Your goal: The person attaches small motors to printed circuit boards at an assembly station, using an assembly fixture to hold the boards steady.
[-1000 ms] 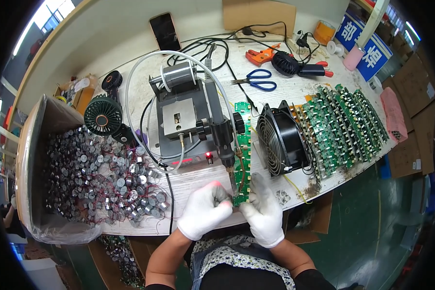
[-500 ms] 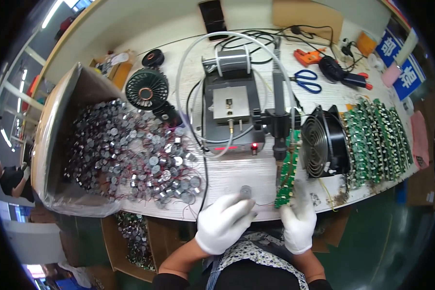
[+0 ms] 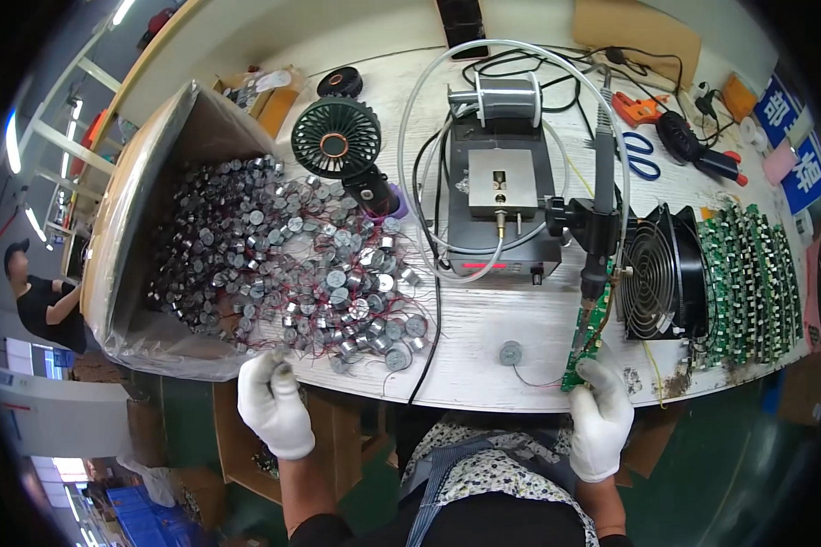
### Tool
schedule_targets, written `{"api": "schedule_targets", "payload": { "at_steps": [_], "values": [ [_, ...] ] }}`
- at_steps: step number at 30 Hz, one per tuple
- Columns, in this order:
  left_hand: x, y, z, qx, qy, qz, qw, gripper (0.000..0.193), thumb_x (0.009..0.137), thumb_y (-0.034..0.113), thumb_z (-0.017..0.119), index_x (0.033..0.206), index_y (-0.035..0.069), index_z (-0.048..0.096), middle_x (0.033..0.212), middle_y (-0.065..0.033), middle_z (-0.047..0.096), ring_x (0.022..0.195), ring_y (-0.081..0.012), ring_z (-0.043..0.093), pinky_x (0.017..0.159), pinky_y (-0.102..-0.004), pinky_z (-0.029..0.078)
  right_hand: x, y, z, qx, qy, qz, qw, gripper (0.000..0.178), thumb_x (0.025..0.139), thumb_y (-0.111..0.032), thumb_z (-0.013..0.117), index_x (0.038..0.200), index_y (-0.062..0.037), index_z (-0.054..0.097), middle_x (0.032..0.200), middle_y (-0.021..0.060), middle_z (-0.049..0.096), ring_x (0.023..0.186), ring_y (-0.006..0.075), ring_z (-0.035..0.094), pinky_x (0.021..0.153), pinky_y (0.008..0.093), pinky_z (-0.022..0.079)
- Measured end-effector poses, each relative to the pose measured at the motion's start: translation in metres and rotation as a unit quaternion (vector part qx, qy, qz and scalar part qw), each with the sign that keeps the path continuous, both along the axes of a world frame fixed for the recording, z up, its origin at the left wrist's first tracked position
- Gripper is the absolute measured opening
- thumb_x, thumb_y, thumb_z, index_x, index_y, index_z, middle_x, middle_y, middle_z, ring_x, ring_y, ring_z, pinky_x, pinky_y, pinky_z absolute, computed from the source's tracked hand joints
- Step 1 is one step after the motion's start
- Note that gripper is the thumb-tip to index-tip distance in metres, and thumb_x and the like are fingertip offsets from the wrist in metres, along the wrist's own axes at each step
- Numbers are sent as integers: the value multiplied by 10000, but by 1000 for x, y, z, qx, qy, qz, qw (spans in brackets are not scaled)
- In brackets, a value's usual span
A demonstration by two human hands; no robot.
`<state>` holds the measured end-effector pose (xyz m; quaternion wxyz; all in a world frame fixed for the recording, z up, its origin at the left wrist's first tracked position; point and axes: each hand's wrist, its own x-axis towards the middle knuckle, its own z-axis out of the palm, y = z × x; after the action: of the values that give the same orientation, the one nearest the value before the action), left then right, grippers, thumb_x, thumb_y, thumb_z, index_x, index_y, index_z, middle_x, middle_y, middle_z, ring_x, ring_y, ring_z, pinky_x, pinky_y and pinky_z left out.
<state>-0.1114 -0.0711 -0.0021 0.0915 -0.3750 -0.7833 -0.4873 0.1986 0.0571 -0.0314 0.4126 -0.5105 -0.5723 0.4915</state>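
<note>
My right hand, in a white glove, pinches the near end of a narrow green circuit board. The board lies under the tip of a soldering iron held in a stand. One small round silver motor rests left of the board, a thin wire running from it toward the board's near end. My left hand, also gloved in white, is at the table's front edge beside a large plastic-lined box. Its fingers are curled together; whether anything is between them is hidden. A heap of wired motors lies just beyond it.
The plastic-lined box spills motors onto the table. A soldering machine with a solder spool stands in the middle, a small fan to its left. Right are a black cooling fan, rows of boards and blue scissors.
My left hand has moved left, from beside the single motor to the front of the box. My right hand stays at the board's near end. The view has shifted left.
</note>
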Motion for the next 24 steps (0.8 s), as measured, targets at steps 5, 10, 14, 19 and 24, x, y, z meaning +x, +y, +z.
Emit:
{"api": "schedule_targets", "payload": {
  "at_steps": [5,10,14,19,24],
  "values": [
    [0,-20,-21,99,-83,-30,991,100,900,69,625,941,-20,645,864,-41,621,761,-121,570,676,-261,467,3,-1,1,-33,-7,2,999,246,775,134,528,999,68,607,1245,184,553,1081,242,563,934,319,438],
    [25,18,-17,-140,79,-104,982,128,799,131,719,890,51,678,825,-105,642,707,-259,627,631,-333,499,-4,-3,5,-16,53,-16,998,230,793,138,523,1000,75,599,1258,174,540,1064,219,561,918,307,448],
    [30,47,-19,-187,110,-38,975,192,751,203,764,847,67,669,799,-87,615,672,-272,607,600,-360,493,-2,-4,0,-43,71,-31,996,235,790,140,521,1002,78,599,1257,173,540,1066,216,562,917,301,448],
    [32,64,-22,-192,102,4,976,221,717,232,792,827,76,679,785,-88,614,670,-272,616,592,-375,491,2,-2,-8,-39,26,0,999,248,796,136,514,1025,83,591,1274,168,524,1068,204,557,900,292,451],
    [39,66,-11,-215,87,-50,971,154,755,202,746,805,77,671,772,-82,605,652,-275,614,588,-377,491,-3,-3,1,-43,80,-14,996,253,809,126,502,1043,84,587,1246,141,538,1046,185,554,893,287,451]
  ]
}}
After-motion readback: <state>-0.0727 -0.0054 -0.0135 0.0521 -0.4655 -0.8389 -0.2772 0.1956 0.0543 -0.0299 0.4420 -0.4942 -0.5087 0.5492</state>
